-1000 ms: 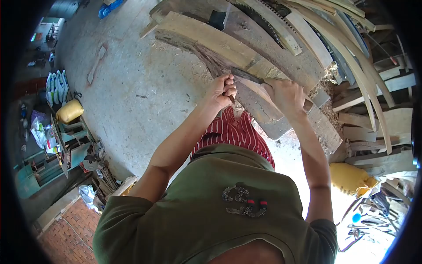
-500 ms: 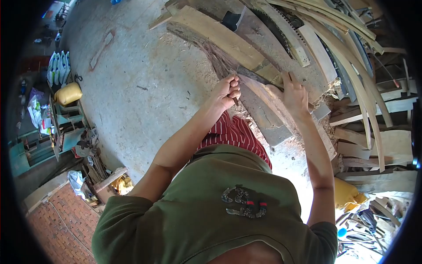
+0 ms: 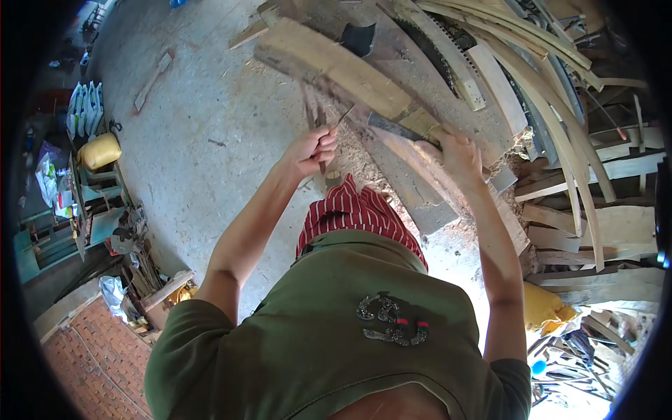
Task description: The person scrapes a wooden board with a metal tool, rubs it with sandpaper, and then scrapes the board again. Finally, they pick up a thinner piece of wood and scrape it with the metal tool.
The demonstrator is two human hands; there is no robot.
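Note:
My left hand is closed around a thin pointed tool; its tip sticks out above the fingers and its other end shows below them. My right hand is wrapped round the near end of a dark flat blade, which points left toward my left hand without touching it. The handle is hidden by the fingers. Under the blade lies a rough brown timber, and just beyond is a long pale curved plank.
Curved wood strips and stacked offcuts crowd the right side. A toothed saw blade lies beyond the plank. Wood shavings cover the floor near my legs. A yellow container stands at the left.
My left hand has moved left with the thin tool, away from the blade. My right hand and the blade have shifted slightly left and down in view.

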